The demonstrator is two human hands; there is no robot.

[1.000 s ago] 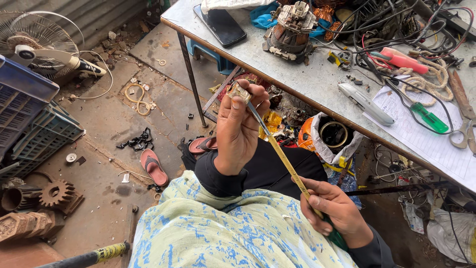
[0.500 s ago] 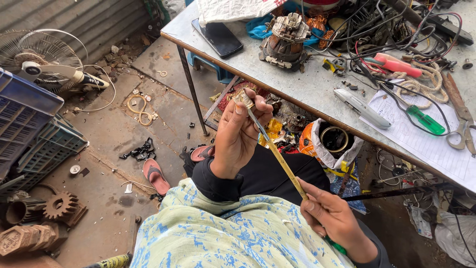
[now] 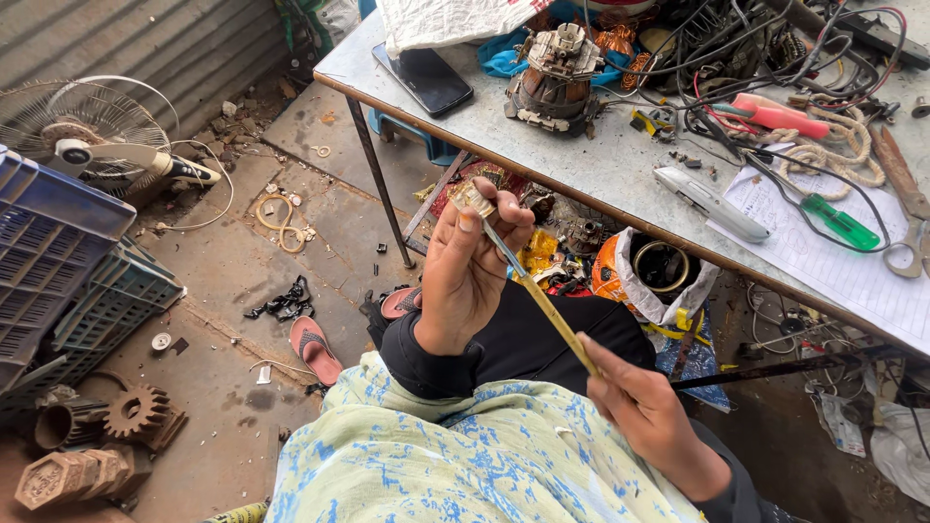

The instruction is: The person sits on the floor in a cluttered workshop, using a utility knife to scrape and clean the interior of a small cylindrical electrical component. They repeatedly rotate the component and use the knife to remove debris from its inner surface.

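My left hand (image 3: 470, 266) is raised in front of me, fingers pinched around a small pale metal part (image 3: 474, 200) at the fingertips. My right hand (image 3: 644, 412) grips the yellow handle of a slim screwdriver (image 3: 547, 310) low on the right. Its shaft slants up and left, and the tip meets the small part between my left fingers. Both hands hover over my lap, which is covered by a green and blue patterned cloth (image 3: 455, 455).
A grey metal table (image 3: 620, 184) on the right carries a motor stator (image 3: 557, 73), a dark phone (image 3: 422, 77), wires, a green screwdriver (image 3: 841, 221), a paper sheet and scissors. On the floor lie a pink sandal (image 3: 313, 347), gears (image 3: 136, 412), blue crates (image 3: 53, 247) and a fan (image 3: 82, 131).
Both hands stay joined at the small part and screwdriver, with only slight shifts. The view has tilted so the hands sit a little lower and the table shows more.
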